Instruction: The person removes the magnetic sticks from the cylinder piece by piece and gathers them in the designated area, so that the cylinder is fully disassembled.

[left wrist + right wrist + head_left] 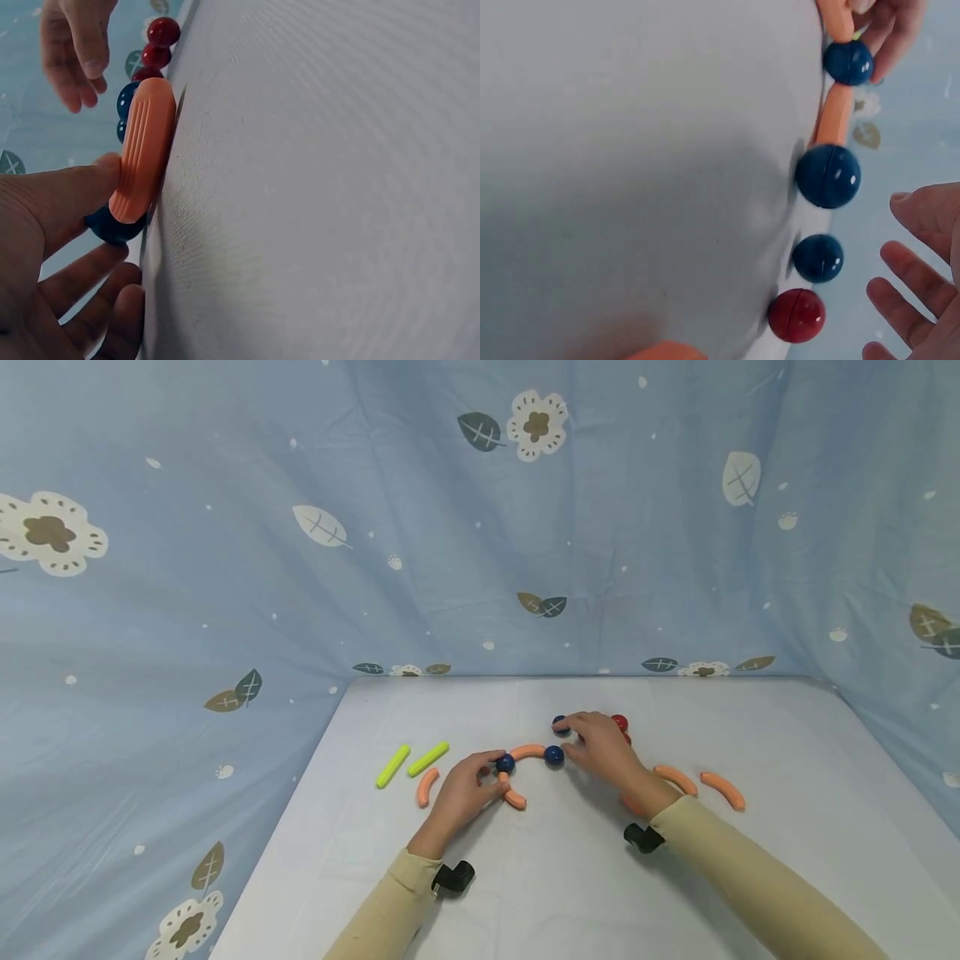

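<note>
My left hand (463, 792) pinches a blue ball (506, 764) and the curved orange stick (514, 799) attached to it, thumb on the stick and a fingertip at the ball. From that ball another curved orange stick (529, 751) runs right to a second blue ball (553, 756). My right hand (606, 750) hovers just right of this chain, fingers spread and loosely bent. A loose blue ball (818, 258) lies near its fingertips; the right wrist view shows a gap between hand and balls. Red balls (619, 722) are partly hidden behind this hand.
Two yellow-green sticks (393, 767) and a short curved orange stick (428, 787) lie left of my left hand. More curved orange sticks (723, 792) lie on the right, one partly under my right forearm. A patterned blue curtain (450, 527) surrounds the white table (555, 893).
</note>
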Demonstrator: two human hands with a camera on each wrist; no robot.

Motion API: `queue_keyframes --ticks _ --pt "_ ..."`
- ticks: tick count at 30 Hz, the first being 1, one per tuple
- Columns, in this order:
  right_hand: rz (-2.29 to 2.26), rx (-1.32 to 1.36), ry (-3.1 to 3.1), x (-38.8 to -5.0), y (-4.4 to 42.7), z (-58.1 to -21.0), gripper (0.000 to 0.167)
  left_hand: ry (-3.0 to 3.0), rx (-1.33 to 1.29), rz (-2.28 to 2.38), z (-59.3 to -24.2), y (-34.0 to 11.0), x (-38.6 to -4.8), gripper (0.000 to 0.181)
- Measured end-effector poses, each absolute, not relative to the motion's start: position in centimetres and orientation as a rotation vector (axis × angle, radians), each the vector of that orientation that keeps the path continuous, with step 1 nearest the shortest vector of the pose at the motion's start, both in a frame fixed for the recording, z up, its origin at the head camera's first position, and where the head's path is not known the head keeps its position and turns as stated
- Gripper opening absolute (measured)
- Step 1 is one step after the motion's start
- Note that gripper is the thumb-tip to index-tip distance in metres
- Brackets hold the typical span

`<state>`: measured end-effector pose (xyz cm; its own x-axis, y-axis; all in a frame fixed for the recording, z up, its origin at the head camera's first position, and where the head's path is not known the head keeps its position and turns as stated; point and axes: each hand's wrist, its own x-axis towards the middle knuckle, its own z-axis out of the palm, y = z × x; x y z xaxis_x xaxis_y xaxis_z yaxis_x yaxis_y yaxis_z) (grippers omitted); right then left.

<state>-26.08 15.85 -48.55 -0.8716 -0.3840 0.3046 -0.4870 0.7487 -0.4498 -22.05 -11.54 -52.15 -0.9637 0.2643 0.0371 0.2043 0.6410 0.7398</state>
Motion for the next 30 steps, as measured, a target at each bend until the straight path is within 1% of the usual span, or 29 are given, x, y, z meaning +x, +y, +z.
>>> queue_keyframes --ticks 4,14,20,25,30 --pt "0.785 0.683 -2.754 -24.9 15.7 -48.5 0.032 2.777 0.399 1.244 -52.2 -11.5 -22.0 0.052" --pt "0.914 0.649 -2.826 -21.9 14.2 -48.8 0.031 2.819 0.435 1.243 -52.2 -11.5 -22.2 0.046" --pt "0.985 0.684 -2.865 -21.0 13.2 -49.5 0.03 2.857 0.396 1.233 -52.1 -11.5 -22.7 0.043" --pt "1.015 0.654 -2.908 -20.5 12.0 -50.1 0.03 2.834 0.389 1.237 -51.7 -11.5 -23.3 0.039" --pt "1.025 0.667 -2.916 -20.0 10.9 -50.5 0.034 2.803 0.388 1.251 -51.7 -11.6 -23.9 0.036"
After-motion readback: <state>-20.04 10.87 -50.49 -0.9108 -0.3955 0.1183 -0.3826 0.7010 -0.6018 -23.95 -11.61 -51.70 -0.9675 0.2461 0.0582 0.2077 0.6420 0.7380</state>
